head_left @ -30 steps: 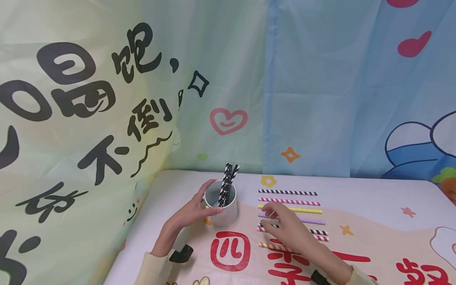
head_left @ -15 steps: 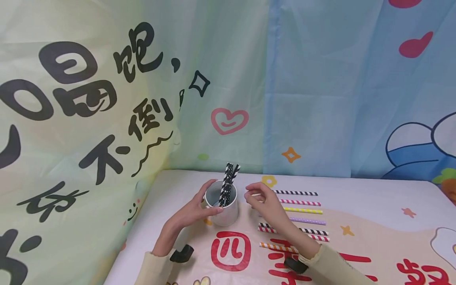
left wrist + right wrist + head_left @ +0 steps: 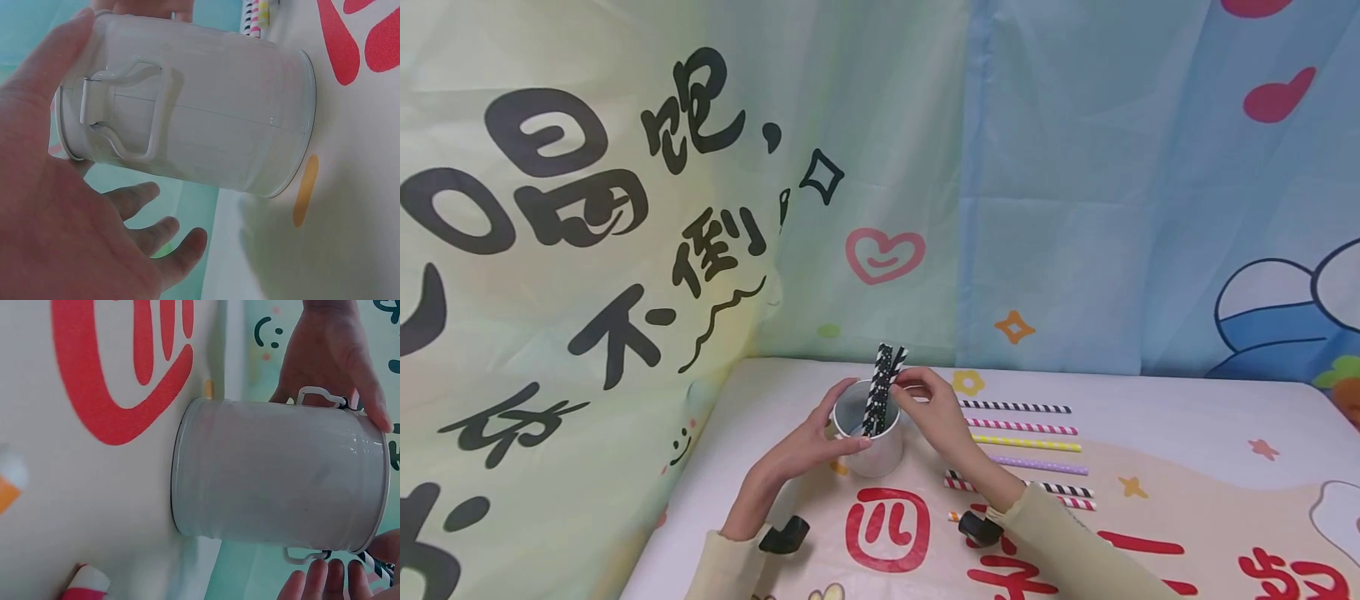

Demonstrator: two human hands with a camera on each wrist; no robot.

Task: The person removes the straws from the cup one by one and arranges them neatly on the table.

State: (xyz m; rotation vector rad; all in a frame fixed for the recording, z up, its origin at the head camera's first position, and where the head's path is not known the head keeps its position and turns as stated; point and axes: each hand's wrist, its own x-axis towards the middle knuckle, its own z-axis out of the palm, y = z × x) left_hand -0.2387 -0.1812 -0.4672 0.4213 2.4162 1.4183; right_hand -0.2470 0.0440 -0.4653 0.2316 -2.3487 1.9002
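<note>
A white metal bucket (image 3: 883, 457) with small wire side handles stands upright on the table. My left hand (image 3: 820, 429) grips it by the rim, the thumb at the front and fingers round the far side; in the left wrist view several fingertips extend away from the wall. Black-patterned paper straws (image 3: 877, 387) lean inside, some white-dotted. My right hand (image 3: 934, 412) is at the bucket's right rim, where thumb and fingertips pinch a black-and-white striped straw (image 3: 898, 361). In the right wrist view that striped straw (image 3: 373, 565) shows between thumb and fingers, partly hidden.
To the right, straws lie in a row: black striped (image 3: 1022, 407), pink (image 3: 1030, 427), yellow (image 3: 1037, 444), purple (image 3: 1048, 466), another black striped (image 3: 1063, 489), red striped (image 3: 1081, 504) and orange (image 3: 953, 517). My right forearm covers part of them. A printed curtain (image 3: 1045, 183) hangs behind the table.
My right hand has moved left and up from above the row of straws to the bucket's rim and the straws in it. The left hand has stayed on the bucket.
</note>
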